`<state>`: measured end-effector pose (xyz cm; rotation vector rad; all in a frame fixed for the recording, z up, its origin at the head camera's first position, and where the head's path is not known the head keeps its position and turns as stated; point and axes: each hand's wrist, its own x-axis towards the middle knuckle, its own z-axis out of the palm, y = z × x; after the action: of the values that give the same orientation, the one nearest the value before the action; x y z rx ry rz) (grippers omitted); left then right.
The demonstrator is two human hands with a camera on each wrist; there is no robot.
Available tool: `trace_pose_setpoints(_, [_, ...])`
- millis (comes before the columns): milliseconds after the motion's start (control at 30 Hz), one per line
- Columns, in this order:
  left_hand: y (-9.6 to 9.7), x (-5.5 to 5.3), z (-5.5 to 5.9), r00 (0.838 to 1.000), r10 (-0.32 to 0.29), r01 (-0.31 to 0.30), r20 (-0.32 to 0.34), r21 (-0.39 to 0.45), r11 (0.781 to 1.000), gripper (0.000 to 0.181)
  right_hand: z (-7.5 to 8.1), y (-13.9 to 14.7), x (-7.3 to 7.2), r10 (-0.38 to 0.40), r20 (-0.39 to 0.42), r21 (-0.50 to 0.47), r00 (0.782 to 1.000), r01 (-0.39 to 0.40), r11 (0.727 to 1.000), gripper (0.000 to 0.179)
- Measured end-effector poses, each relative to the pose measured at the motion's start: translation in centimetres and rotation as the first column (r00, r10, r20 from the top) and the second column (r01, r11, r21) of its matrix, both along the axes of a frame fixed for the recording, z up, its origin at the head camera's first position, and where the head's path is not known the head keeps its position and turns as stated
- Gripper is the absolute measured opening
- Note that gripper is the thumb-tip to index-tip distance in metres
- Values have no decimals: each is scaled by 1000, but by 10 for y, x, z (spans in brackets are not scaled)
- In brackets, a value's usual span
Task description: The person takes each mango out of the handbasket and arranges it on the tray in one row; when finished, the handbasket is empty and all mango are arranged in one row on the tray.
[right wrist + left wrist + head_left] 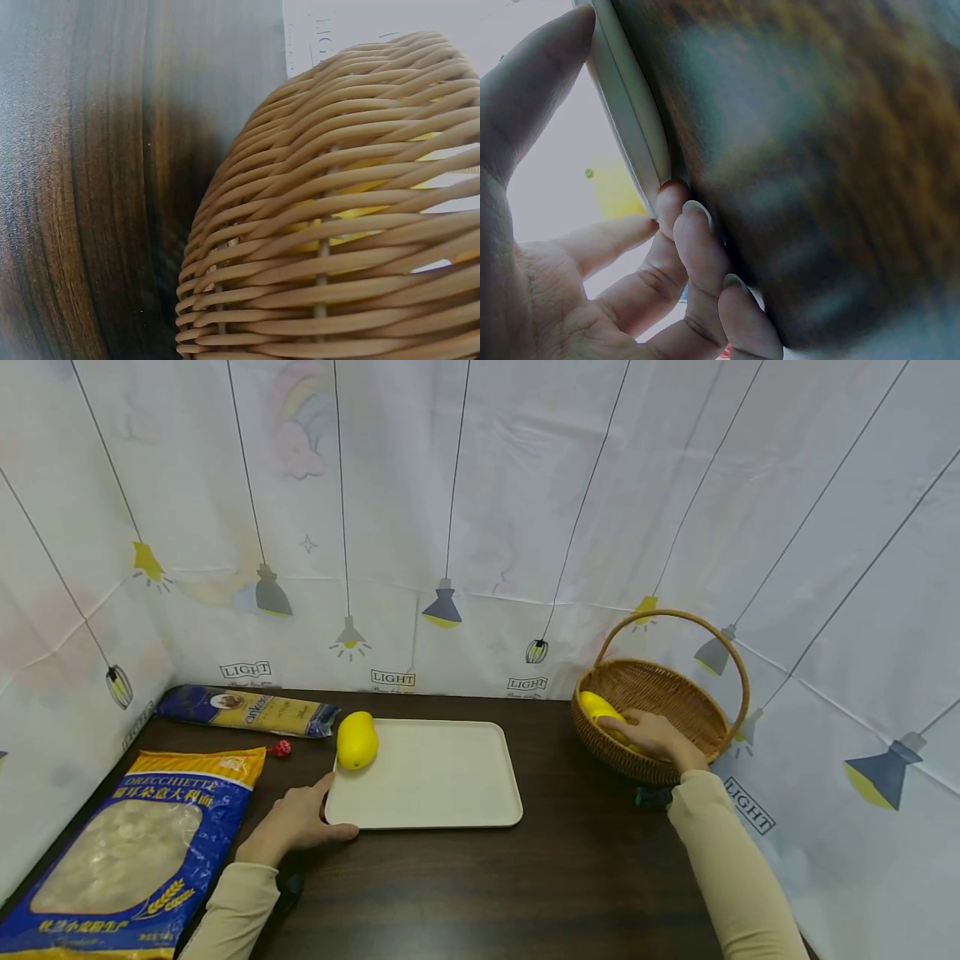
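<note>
The right hand point(654, 735) is inside the wicker basket point(675, 685) at the right, with a digit lying across the yellow fruit point(597, 705) by the left wall; whether the fingers close round it is hidden. Well apart from it, the left hand point(296, 822) holds the near left corner of the white tray point(442, 777), thumb at the near edge and fingers at the left side. For a sound lift, I would wrap thumb and fingers round the fruit's middle, raise it straight past the rim, keep the forearm off the handle point(675, 613), and let the left hand steady the tray without tipping it. The fruit's visible length slants from far left to near right, one end toward the far left; its near end is covered. The second yellow fruit point(357, 740), on the tray's far left corner, runs near to far.
</note>
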<state>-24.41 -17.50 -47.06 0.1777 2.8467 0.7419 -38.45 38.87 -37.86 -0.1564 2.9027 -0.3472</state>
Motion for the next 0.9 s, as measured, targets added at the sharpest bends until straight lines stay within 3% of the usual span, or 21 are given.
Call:
trace_pose_setpoints(300, [-1, -2, -1, 1000, 1, -1, 12, 3, 1000, 113, 9, 0, 1, -27, 0, -35, 1000, 27, 999, 105])
trace_pose_setpoints(900, [0, -2, 0, 1000, 4, -4, 19, 5, 1000, 112, 31, -25, 5, -23, -118, -113, 993, 10, 994, 101])
